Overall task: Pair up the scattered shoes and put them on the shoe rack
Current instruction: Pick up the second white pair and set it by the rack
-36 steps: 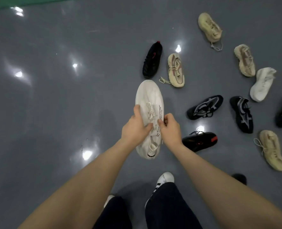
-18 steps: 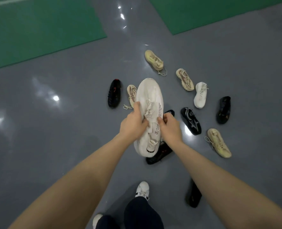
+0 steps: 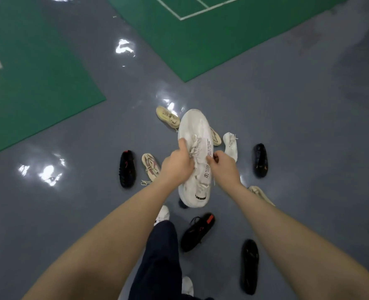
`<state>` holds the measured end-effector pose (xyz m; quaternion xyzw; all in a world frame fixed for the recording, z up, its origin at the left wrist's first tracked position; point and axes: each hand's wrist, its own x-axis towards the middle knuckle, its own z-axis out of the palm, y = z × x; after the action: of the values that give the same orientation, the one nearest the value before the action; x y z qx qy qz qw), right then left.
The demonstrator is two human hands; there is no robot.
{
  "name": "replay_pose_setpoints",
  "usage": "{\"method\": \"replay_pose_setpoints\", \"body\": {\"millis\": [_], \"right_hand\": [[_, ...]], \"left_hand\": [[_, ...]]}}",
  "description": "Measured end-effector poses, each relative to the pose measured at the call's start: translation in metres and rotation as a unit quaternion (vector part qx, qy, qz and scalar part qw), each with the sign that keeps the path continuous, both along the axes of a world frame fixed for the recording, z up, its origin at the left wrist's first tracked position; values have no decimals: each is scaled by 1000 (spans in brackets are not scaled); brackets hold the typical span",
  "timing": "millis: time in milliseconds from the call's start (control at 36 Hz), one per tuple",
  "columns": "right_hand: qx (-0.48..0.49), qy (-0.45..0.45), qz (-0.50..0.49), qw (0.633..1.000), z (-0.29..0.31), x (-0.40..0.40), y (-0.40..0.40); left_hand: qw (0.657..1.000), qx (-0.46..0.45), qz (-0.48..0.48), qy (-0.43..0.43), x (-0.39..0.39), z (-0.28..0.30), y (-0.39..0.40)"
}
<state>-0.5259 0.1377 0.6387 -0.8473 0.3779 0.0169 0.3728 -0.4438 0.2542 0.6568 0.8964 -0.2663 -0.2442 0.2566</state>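
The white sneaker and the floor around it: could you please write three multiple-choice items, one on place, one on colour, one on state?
1. Where is the white sneaker?
A. On the green mat
B. Lifted above the grey floor
C. On a shelf

2. What colour is the heel tab of the black shoe by the person's leg?
A. Red-orange
B. Blue
C. Yellow

3. How is the white sneaker held?
A. Left hand only
B. Right hand only
C. Both hands

Answers: 1 B, it hides shoes lying beneath it; 2 A, the tab shows red-orange; 3 C, left hand and right hand both grip it.
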Motion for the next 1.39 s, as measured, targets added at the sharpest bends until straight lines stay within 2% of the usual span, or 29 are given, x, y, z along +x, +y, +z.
{"method": "replay_pose_setpoints", "body": {"millis": [333,556,722,1000,1111,1278,1389], "right_hand": [[-4,23,-65,998,27,124,-87],[-15,25,-68,997,24,166,-142],[-17,55,-58,997,-3,179,-201],[-40,73,0,996,-75,167,-325],[-54,76,20,995,-112,164,-369],[-42,70,8,997,-189,166,-404],[29,44,-25,998,-266,158,-412]], "left_hand": [[996,36,-82,8,145,28,-103],[993,40,-108,3,190,20,-165],[994,43,-105,-8,201,-4,-223],[995,48,-75,-39,177,-61,-335],[998,43,-44,-6,169,-95,-376],[998,32,-15,58,171,-174,-409],[996,31,20,81,167,-248,-417]]}}
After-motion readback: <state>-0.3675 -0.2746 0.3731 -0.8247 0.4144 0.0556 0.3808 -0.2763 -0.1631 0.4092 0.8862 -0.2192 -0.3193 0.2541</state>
